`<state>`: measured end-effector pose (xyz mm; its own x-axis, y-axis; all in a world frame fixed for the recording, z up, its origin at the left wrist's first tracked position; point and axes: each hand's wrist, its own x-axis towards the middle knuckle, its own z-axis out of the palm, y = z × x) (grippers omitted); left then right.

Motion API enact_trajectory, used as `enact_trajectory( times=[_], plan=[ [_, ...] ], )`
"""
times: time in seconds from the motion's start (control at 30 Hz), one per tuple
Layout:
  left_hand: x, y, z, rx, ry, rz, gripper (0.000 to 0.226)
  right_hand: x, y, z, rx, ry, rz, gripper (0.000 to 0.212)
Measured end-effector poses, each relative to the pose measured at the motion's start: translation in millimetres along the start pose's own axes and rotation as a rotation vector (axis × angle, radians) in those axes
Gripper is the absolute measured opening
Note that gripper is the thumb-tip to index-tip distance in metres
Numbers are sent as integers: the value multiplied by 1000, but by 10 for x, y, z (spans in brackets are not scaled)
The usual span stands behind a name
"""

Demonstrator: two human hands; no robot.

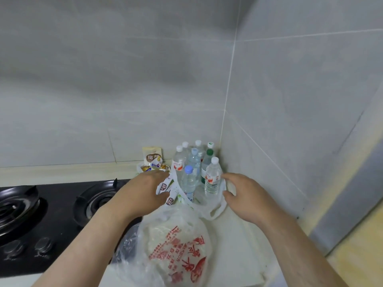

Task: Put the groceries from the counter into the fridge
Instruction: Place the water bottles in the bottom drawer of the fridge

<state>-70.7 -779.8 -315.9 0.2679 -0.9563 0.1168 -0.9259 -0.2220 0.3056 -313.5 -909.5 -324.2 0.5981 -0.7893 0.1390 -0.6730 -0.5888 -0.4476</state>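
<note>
Several plastic water bottles stand in the counter corner, partly inside a white plastic bag. My right hand reaches toward the nearest bottle, fingers curved and spread, just beside it and holding nothing. My left hand lies over small snack packets, thumb under them and fingers over; whether it grips them is unclear. A snack pouch leans on the wall behind. Nearest me lies a translucent bag with red print, holding something white.
A black gas hob with two burners and knobs fills the left of the counter. Grey tiled walls close the corner behind and to the right. A pale counter edge runs on the right.
</note>
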Motion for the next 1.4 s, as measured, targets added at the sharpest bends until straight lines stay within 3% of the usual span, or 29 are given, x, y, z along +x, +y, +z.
enact_trajectory(
  times=[0.17,0.37,0.57,0.83,0.93,1.13,1.27,1.4],
  plan=[
    [500,-251,200,-9,-21,46,53,340,204,159,-43,-44,55,49],
    [1096,-496,400,-52,-64,91,46,875,356,354,-90,-89,139,50],
    [1547,-688,653,-199,-132,100,60,1358,486,606,-96,-118,205,51],
    [1934,-842,1139,-375,-266,47,81,1768,597,879,69,-36,283,42],
    [2036,-844,1255,-439,-315,58,87,1875,670,955,107,-24,311,28],
    [2208,-829,1423,-485,-353,108,71,2032,816,1125,197,-24,374,45],
    [2253,-824,1529,-498,-378,97,63,2115,895,1278,293,-24,424,69],
    [2274,-824,1630,-493,-380,72,67,2206,969,1361,326,3,453,54]
  ],
)
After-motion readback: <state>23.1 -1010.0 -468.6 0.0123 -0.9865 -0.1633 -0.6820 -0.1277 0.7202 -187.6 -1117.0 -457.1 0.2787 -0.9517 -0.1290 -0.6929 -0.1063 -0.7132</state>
